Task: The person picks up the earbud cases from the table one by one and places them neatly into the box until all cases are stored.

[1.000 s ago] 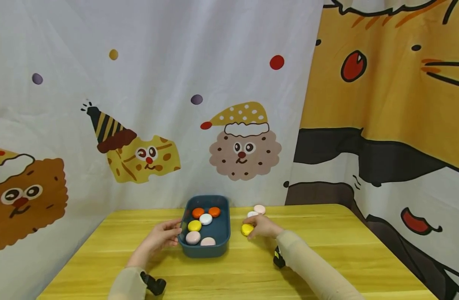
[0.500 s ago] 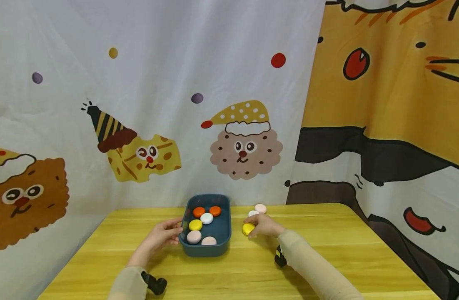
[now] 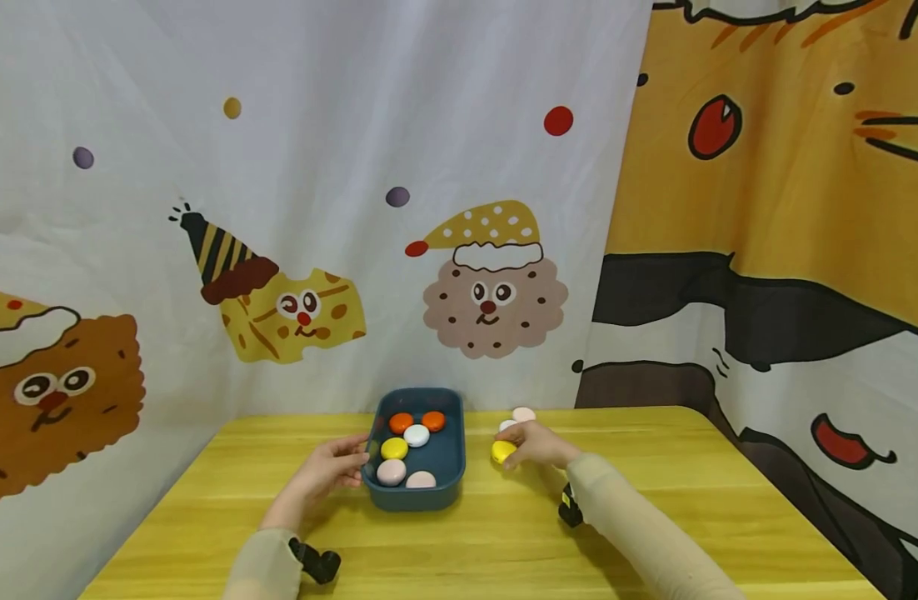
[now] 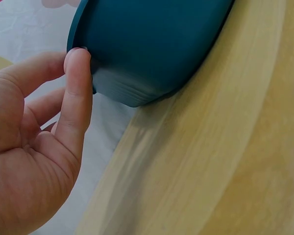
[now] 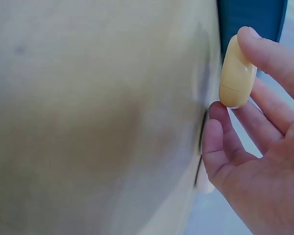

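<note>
My right hand point(image 3: 540, 443) pinches a smooth yellow disc point(image 5: 233, 76) between thumb and fingers; it has rounded edges and a thin seam. In the right wrist view the disc stands on edge to the camera, just off the table. My left hand point(image 4: 44, 132) holds the left rim of a dark blue box point(image 3: 414, 500) with thumb and fingertips. Inside the box lie two orange discs point(image 3: 432, 421), a white disc point(image 3: 416, 435), a yellow disc point(image 3: 394, 448) and two pale pink discs point(image 3: 391, 472). The fingers beyond the rim are partly hidden.
Behind my right hand, a white disc point(image 3: 507, 425), partly covered, and a pale pink disc point(image 3: 524, 414) lie on the wooden table point(image 3: 459, 558). A printed curtain point(image 3: 301, 167) hangs close behind the table's back edge. Black wrist mounts point(image 3: 320, 565) sit on both wrists.
My right hand has raised the yellow disc slightly from the table, tilting it and shifting a little right. The left hand stays at the box's rim. The head view has shifted slightly.
</note>
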`<state>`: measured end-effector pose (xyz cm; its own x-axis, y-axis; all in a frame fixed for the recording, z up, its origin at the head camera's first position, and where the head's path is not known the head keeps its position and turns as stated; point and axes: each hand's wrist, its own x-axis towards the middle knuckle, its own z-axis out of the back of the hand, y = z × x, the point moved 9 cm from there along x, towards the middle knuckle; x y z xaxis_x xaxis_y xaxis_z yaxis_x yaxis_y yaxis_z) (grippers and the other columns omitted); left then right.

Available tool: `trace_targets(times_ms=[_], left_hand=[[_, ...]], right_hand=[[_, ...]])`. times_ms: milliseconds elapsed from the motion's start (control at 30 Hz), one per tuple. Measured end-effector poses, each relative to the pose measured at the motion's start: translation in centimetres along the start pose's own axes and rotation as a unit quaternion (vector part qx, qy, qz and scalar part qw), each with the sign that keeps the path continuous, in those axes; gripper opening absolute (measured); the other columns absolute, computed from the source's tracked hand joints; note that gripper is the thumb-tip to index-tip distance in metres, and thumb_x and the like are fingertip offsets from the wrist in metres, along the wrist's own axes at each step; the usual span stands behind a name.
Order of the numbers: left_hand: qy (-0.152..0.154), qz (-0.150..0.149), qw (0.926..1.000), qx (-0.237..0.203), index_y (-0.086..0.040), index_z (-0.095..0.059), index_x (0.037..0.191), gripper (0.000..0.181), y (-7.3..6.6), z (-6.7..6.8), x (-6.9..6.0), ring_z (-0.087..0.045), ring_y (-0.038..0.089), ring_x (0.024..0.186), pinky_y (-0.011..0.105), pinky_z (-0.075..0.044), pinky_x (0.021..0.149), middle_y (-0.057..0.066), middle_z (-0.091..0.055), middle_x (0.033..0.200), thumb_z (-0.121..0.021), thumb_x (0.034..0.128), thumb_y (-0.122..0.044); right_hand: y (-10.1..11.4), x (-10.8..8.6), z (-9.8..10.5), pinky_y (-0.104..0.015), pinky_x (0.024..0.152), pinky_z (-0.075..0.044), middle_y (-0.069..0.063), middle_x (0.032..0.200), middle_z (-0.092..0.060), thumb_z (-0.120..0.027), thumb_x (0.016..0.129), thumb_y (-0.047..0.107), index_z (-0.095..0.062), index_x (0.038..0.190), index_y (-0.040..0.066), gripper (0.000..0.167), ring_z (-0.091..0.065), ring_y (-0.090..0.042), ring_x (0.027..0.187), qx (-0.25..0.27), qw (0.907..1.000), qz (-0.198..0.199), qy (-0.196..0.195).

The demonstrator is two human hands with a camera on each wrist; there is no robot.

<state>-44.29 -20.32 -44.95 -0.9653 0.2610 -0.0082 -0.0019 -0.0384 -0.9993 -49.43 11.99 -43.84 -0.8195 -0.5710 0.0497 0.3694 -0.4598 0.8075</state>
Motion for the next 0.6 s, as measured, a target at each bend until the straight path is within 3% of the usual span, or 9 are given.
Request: trace_targets(times_ms=[233, 600], left_hand=[[-0.001, -0.001, 1.0000, -0.001, 0.012, -0.032, 0.145, 0.056, 0.2, -0.1, 0.2, -0.057, 0.010, 0.064, 0.024, -0.056, 0.061, 0.012, -0.051, 0.104, -0.055, 0.0968, -0.002], [0.003, -0.001, 1.0000, 0.000, 0.011, -0.030, 0.146, 0.059, 0.1, 0.0, 0.0, -0.057, 0.012, 0.066, 0.024, -0.056, 0.062, 0.010, -0.051, 0.104, -0.058, 0.0967, -0.006]], right_hand=[[0.9, 0.3, 1.3, -0.033, 0.082, -0.055, -0.025, 0.125, -0.057, -0.078, 0.076, -0.002, -0.055, 0.126, -0.016, 0.057, -0.060, -0.036, 0.104, -0.006, 1.0000, 0.002, -0.008], [1.4, 0.5, 2.8, -0.036, 0.086, -0.053, -0.016, 0.127, -0.060, -0.078, 0.078, 0.003, -0.061, 0.129, 0.000, 0.054, -0.059, -0.031, 0.108, -0.039, 0.9985, -0.035, -0.017]])
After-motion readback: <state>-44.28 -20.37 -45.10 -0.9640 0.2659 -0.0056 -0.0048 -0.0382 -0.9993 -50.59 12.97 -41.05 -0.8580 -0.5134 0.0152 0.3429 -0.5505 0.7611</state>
